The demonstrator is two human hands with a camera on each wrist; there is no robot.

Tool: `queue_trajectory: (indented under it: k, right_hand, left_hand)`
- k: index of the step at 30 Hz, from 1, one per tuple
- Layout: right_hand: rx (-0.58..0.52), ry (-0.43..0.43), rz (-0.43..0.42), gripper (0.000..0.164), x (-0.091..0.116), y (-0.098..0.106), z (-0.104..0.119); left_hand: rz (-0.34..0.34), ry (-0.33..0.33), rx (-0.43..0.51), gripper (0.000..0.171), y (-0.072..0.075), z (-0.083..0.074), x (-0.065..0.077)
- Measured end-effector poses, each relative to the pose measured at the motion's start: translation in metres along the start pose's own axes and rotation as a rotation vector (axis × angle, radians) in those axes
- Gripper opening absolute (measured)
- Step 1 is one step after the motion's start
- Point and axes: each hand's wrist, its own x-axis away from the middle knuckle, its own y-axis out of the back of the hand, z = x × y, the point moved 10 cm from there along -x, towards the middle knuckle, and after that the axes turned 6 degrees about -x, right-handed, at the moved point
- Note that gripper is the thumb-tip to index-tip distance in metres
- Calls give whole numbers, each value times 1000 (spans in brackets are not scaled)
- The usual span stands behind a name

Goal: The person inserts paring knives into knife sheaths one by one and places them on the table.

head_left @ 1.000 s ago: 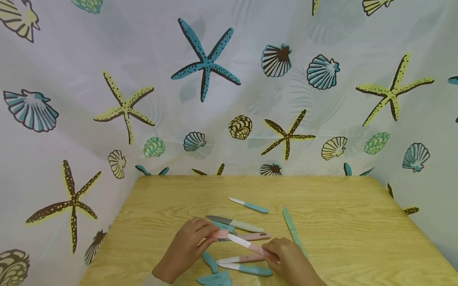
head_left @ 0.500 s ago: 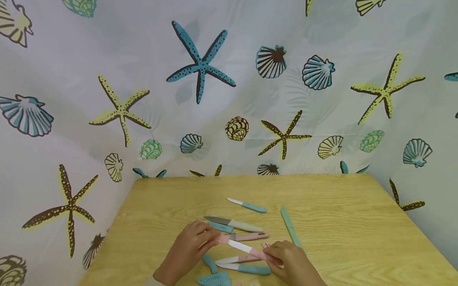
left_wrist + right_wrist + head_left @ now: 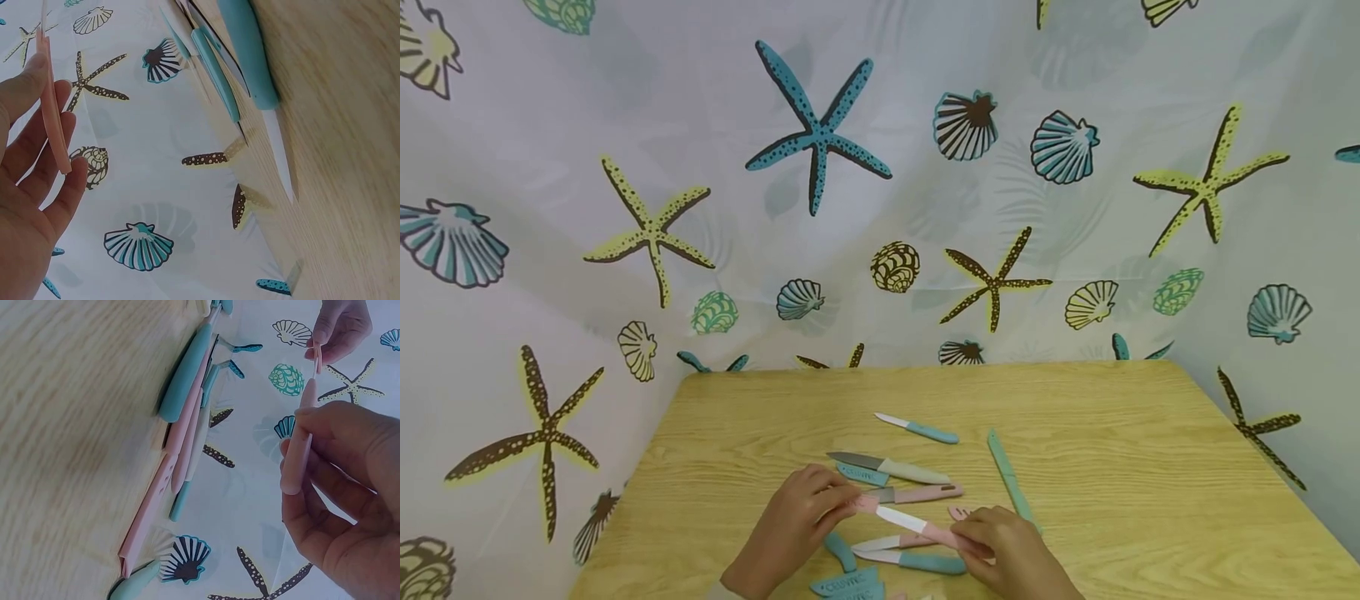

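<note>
In the head view my left hand pinches a pink blade sheath between thumb and fingers. My right hand grips the pink handle of a knife with a white blade. The blade points left, its tip end hidden at the sheath's mouth, while much of the white blade still shows. Both are held up above the table, as the right wrist view shows, where the pink handle lies between thumb and fingers. Beneath the hands lie a pink-handled knife and a blue-handled knife.
Further back on the wooden table lie a small blue-handled knife, a cream-handled knife and a long green piece. Blue sheaths lie at the front. A patterned curtain surrounds the table.
Both hands have come slightly nearer the body with the knife and sheath. The length of white blade showing looks about the same. The head view has shifted a little.
</note>
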Motion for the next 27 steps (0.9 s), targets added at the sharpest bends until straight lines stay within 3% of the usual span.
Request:
queue_trajectory:
  k: [8, 15, 27]
  right_hand:
    - [26, 74, 25, 19, -2, -6, 6]
    - [63, 148, -17, 22, -2, -8, 10]
    - [59, 187, -27, 18, -6, -10, 17]
  left_hand:
    - [46, -18, -19, 18, -11, -3, 5]
    - [75, 15, -24, 14, -15, -1, 10]
    - [51, -34, -11, 15, -18, -8, 13]
